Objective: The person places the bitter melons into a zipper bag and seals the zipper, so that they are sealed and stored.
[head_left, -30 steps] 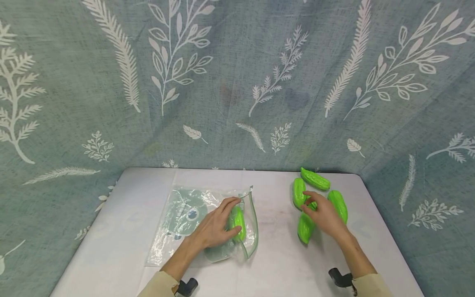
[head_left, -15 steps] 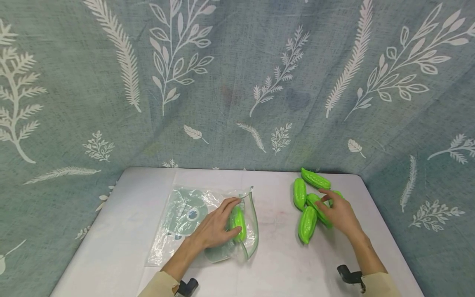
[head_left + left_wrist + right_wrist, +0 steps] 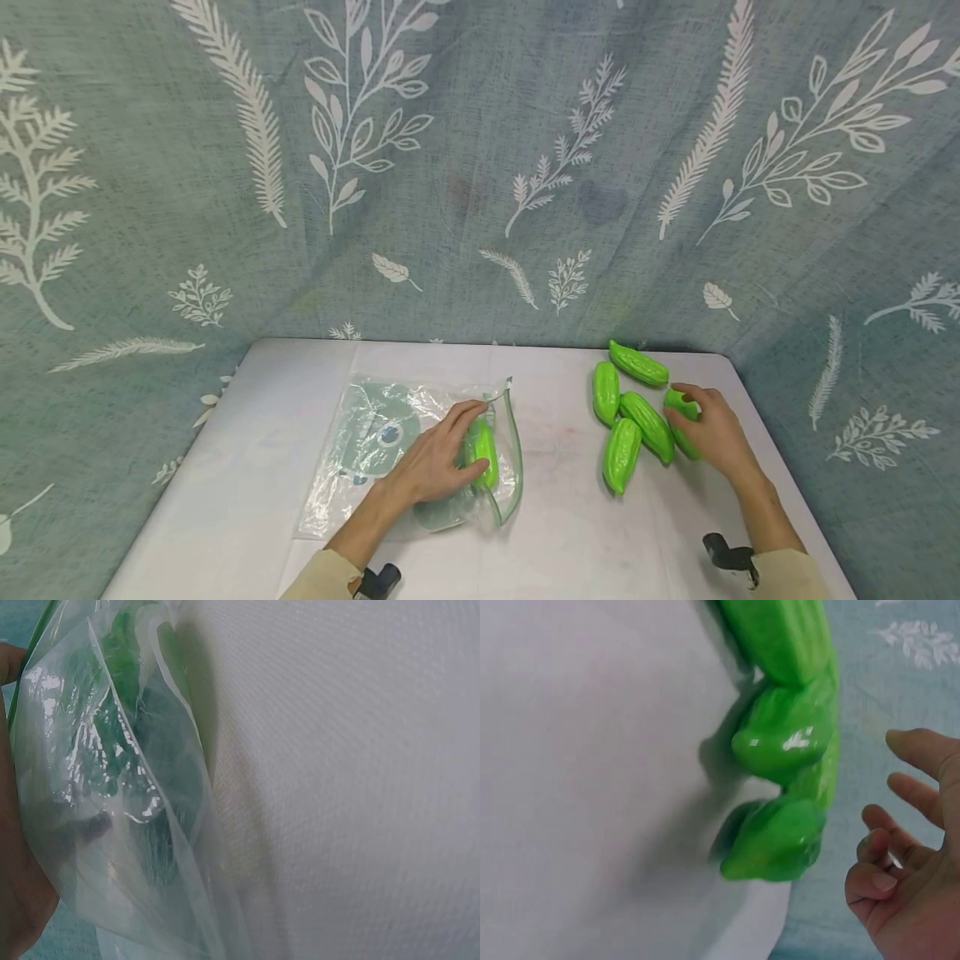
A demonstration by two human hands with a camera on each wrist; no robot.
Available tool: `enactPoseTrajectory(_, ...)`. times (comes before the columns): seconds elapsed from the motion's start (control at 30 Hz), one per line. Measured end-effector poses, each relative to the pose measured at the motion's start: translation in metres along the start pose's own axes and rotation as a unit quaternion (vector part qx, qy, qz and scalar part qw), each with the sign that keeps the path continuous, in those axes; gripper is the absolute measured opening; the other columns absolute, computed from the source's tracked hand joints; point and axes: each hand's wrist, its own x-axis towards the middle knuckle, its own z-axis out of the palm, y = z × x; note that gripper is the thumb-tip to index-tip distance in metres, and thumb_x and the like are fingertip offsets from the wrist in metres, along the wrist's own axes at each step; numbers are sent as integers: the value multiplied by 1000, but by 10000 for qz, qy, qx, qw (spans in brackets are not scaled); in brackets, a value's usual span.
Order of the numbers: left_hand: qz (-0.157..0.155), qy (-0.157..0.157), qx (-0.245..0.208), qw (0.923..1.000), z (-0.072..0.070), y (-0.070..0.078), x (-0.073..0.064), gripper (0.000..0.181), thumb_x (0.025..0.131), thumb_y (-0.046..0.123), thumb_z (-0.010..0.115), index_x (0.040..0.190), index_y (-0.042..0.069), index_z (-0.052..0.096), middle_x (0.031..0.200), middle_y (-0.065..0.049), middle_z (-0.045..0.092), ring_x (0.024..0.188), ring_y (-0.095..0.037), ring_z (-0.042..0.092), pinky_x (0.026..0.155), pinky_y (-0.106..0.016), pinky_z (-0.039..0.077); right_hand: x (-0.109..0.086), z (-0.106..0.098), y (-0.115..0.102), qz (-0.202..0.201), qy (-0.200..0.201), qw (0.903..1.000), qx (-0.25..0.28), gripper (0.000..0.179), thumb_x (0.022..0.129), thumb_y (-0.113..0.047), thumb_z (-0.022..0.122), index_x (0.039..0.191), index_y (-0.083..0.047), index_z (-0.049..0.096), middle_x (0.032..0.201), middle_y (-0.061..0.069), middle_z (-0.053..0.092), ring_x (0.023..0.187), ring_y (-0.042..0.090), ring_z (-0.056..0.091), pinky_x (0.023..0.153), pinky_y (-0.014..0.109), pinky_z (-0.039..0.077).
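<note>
My left hand (image 3: 435, 458) lies over the mouth of a clear zip bag (image 3: 326, 492), thumb and fingers extended and apart. Inside the bag, near its green-edged mouth, is a bright green bitter melon (image 3: 484, 442). Through the plastic (image 3: 150, 900) in the left wrist view, a blurred dark finger shape shows. My right hand (image 3: 716, 429) is over the rightmost bitter melon (image 3: 685, 442), index finger and thumb spread at its far end. In the right wrist view a gap separates the hand (image 3: 915, 900) from the nearest bitter melon (image 3: 776, 840).
More bitter melons lie at the right: one at the back (image 3: 637, 363), one upright in view (image 3: 606, 393), one slanted (image 3: 647, 425) and one nearest the front (image 3: 622, 457). A patterned cloth (image 3: 465, 167) hangs behind the white table (image 3: 555, 525).
My right hand has moved right, from above the middle bitter melons to the rightmost one, uncovering the others. The left hand and the bag have stayed in place.
</note>
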Motion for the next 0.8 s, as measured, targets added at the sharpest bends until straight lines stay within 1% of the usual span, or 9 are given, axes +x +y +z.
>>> enactPoseTrajectory(0.07, -4, -14, -8, 10000, 0, 0, 0, 84, 86, 47, 70, 157, 23, 31, 156, 8, 33, 115, -17, 59, 86, -38, 55, 0, -1, 6, -16, -11, 10000, 42, 58, 98, -37, 64, 146, -6, 50, 128, 25, 51, 103, 38, 56, 77, 46, 50)
enactPoseTrajectory(0.2, -41, -42, -9, 10000, -1, 1, 0, 84, 86, 46, 70, 157, 23, 31, 156, 8, 33, 118, -18, 58, 88, -39, 55, 1, -2, 19, -38, -5, 9999, 142, 64, 97, -44, 63, 147, -7, 48, 130, 24, 50, 95, 32, 53, 71, 37, 44)
enactPoseTrajectory(0.27, -65, -66, -20, 10000, -1, 0, 0, 85, 86, 46, 70, 157, 23, 31, 156, 9, 33, 118, -18, 58, 88, -39, 55, 2, -3, 27, 17, -34, 9997, 256, 65, 97, -44, 64, 149, -9, 47, 132, 24, 49, 95, 32, 52, 69, 35, 43)
enactPoseTrajectory(0.43, -65, -73, -11, 10000, -1, 1, 0, 85, 86, 46, 70, 157, 23, 31, 156, 8, 34, 117, -19, 59, 88, -39, 55, 2, -2, 45, 332, -200, 9977, 565, 69, 97, -44, 64, 154, -13, 41, 138, 24, 45, 100, 34, 51, 68, 34, 44)
enactPoseTrajectory(0.57, -73, -94, 10, 9999, -1, 1, 0, 85, 86, 47, 70, 158, 23, 30, 156, 8, 34, 113, -18, 60, 86, -38, 55, 1, 1, 56, 489, -328, 9948, 826, 73, 97, -47, 63, 157, -15, 36, 141, 25, 42, 104, 37, 51, 69, 34, 45)
enactPoseTrajectory(0.7, -43, -65, 20, 10000, -2, 2, 0, 85, 86, 46, 70, 157, 23, 31, 156, 8, 34, 110, -17, 60, 84, -37, 56, 0, 1, 65, 645, -489, 9895, 1199, 78, 96, -49, 62, 159, -17, 30, 146, 27, 39, 110, 40, 53, 70, 35, 47)
enactPoseTrajectory(0.8, -41, -60, 12, 10000, -2, 2, 0, 84, 86, 46, 70, 157, 23, 31, 156, 8, 34, 112, -18, 60, 85, -37, 56, -1, 0, 70, 793, -601, 9847, 1431, 81, 96, -51, 62, 161, -19, 26, 149, 27, 37, 112, 40, 54, 71, 35, 47)
